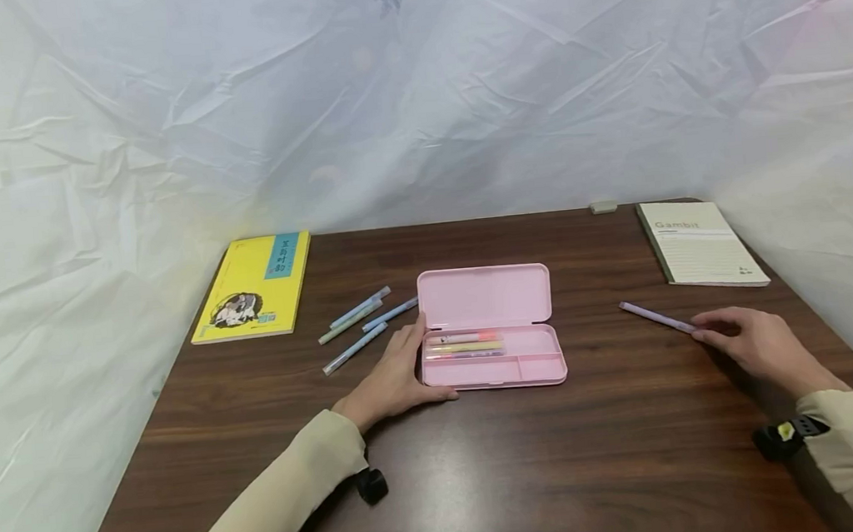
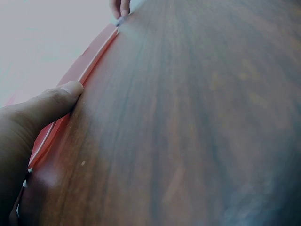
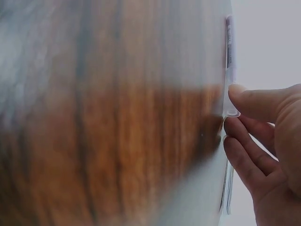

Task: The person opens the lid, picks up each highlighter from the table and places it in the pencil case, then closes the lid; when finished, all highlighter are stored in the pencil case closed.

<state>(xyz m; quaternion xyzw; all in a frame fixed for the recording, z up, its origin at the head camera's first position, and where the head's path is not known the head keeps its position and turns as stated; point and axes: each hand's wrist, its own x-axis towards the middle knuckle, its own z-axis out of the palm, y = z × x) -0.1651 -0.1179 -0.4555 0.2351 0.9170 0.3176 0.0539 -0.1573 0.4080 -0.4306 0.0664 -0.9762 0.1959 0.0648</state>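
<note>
Purple pen (image 1: 654, 316): one, at three o'clock from the pink pencil case (image 1: 536, 341), well apart from it; whether it touches the table (image 1: 488, 470) you cannot tell.
Your right hand (image 1: 764, 348): thumb and fingers pinching the pen's near end, the one toward four o'clock.
Pink pencil case: one, lid folded back toward twelve o'clock; slim pens (image 1: 465, 347) in its far compartment, toward nine.
Your left hand (image 1: 393, 375): at the case's eight o'clock corner, thumb touching the near edge, fingers at the nine o'clock side, thumb and fingers spread apart.
Blue pens (image 1: 354, 349): three, loose, between nine and ten, with one pale green pen (image 1: 351, 322).
Yellow book (image 1: 254, 267): at ten, beyond them.
Small pale block (image 1: 603, 207): between one and two, at the table's far edge.
"Gambit" notebook (image 1: 704, 252): between two and three.
</note>
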